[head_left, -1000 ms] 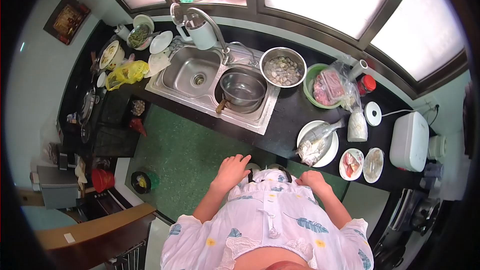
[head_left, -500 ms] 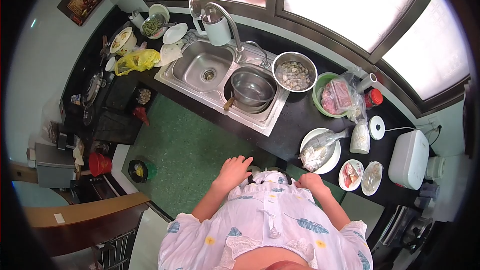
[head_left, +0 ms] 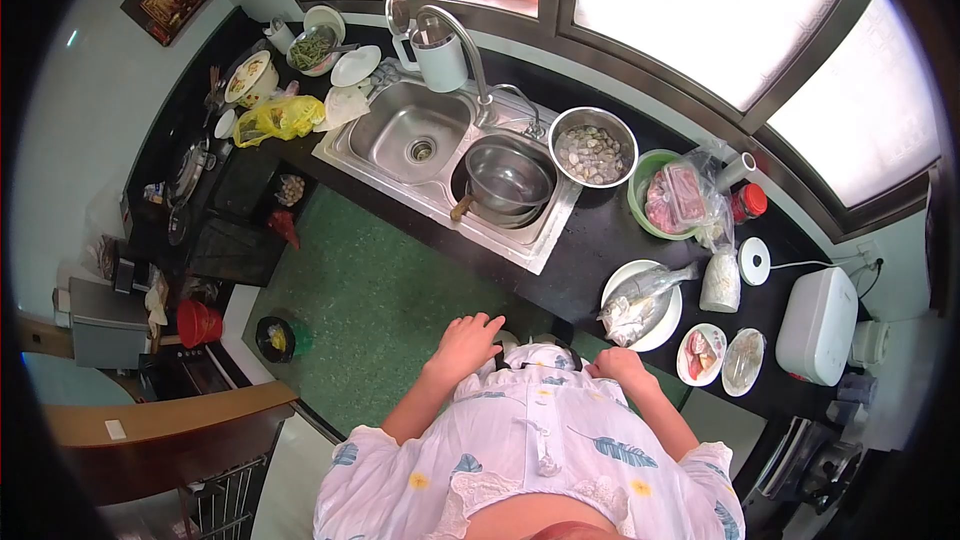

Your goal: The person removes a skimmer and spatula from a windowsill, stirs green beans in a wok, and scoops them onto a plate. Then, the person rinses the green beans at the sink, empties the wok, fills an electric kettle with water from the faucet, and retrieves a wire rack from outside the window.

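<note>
At the left side of my waist is my left hand (head_left: 468,342), fingers stretched out and a little apart, with nothing visible in it. A black strap (head_left: 500,358) shows beside its fingertips. My right hand (head_left: 620,365) is curled closed against the other side of my white patterned clothes (head_left: 530,410). What its fingers hold, if anything, is hidden. Closest to this hand on the counter is a white plate (head_left: 660,335) bearing a whole fish (head_left: 640,305). Beside it are a small dish of meat pieces (head_left: 700,354) and a plastic-covered dish (head_left: 742,362).
A double sink (head_left: 410,130) holds a metal basin (head_left: 508,175). Right of it stand a bowl of clams (head_left: 594,148) and a green basin (head_left: 640,202) with packed meat. A yellow bag (head_left: 280,120) lies left. A bin (head_left: 275,338) stands on the green floor (head_left: 370,280).
The view has shifted very slightly, so the counter and its items sit a little differently in frame. Both hands stay in the same place and pose.
</note>
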A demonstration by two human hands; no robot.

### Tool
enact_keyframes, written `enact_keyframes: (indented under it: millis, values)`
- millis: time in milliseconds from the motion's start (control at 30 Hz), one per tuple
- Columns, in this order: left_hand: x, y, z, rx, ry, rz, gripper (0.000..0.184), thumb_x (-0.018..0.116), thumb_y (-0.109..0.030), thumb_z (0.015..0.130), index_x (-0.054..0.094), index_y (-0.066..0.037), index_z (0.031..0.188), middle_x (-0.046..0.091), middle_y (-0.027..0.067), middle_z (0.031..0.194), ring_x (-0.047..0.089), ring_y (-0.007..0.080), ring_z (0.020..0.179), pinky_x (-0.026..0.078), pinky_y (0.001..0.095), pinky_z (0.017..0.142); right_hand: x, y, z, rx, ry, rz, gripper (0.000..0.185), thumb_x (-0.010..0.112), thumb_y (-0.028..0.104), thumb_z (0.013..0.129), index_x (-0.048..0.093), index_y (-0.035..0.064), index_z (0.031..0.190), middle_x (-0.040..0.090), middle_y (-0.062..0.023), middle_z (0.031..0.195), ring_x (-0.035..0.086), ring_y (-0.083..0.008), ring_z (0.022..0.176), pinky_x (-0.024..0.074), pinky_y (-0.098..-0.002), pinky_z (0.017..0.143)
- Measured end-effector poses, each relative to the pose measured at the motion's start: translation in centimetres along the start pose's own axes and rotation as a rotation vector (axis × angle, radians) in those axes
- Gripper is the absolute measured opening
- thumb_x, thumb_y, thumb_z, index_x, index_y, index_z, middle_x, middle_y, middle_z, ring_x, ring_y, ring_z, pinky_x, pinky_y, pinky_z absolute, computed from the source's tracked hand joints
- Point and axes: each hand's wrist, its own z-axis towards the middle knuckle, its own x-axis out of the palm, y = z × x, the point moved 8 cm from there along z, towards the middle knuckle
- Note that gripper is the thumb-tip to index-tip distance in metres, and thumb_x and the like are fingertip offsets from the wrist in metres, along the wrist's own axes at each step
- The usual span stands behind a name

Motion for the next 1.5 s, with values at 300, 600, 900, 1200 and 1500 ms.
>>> enact_keyframes:
  millis: [300,600,900,1200,1500]
  values:
    - [0.0,0.0,0.1,0.007,0.0,-0.014,0.054,0.066,-0.027,0.083,0.049,-0.009,0.13,0.056,0.0144,0.115,0.057,0.0313,0.105,0.044,0.0417,0.091,-0.7,0.4,-0.6,-0.022,-0.034,0.013,0.042,0.061,0.044,0.081,0.07,0.0026,0.079,0.069,-0.0169,0.081,0.067,-0.0316,0.079,0.0531,-0.0402,0.071]
    - [0.5,0.5,0.2,-0.005,-0.001,-0.02,0.054,0.067,-0.028,0.082,0.049,-0.01,0.13,0.056,0.0139,0.115,0.057,0.0308,0.105,0.044,0.0414,0.091,-1.3,0.7,-0.6,-0.024,-0.047,0.016,0.043,0.062,0.044,0.081,0.07,0.0025,0.078,0.069,-0.0162,0.079,0.068,-0.0306,0.078,0.0528,-0.0397,0.071]
    - [0.1,0.3,0.2,-0.012,0.007,-0.025,0.054,0.067,-0.027,0.082,0.049,-0.01,0.13,0.056,0.0137,0.115,0.057,0.0305,0.105,0.045,0.0414,0.091,-1.4,0.8,-0.5,-0.016,-0.057,0.007,0.042,0.061,0.044,0.081,0.07,0.0026,0.075,0.068,-0.0169,0.078,0.068,-0.0304,0.077,0.0533,-0.0394,0.069]
    - [1.0,0.8,0.4,0.053,-0.119,-0.001,0.054,0.07,-0.028,0.079,0.052,-0.01,0.126,0.058,0.0129,0.104,0.061,0.0304,0.095,0.047,0.0426,0.082,-0.9,0.7,0.1,-0.011,-0.039,0.007,0.043,0.06,0.045,0.082,0.07,0.0033,0.08,0.069,-0.0171,0.082,0.068,-0.031,0.08,0.0528,-0.0405,0.072]
    - [0.8,0.9,0.5,-0.013,-0.001,-0.018,0.054,0.067,-0.027,0.082,0.049,-0.01,0.13,0.057,0.0127,0.113,0.058,0.0297,0.104,0.045,0.0408,0.09,-1.0,0.7,0.5,-0.032,-0.043,-0.014,0.037,0.057,0.043,0.084,0.073,0.0104,0.082,0.068,-0.0153,0.078,0.066,-0.0335,0.078,0.053,-0.0429,0.069]
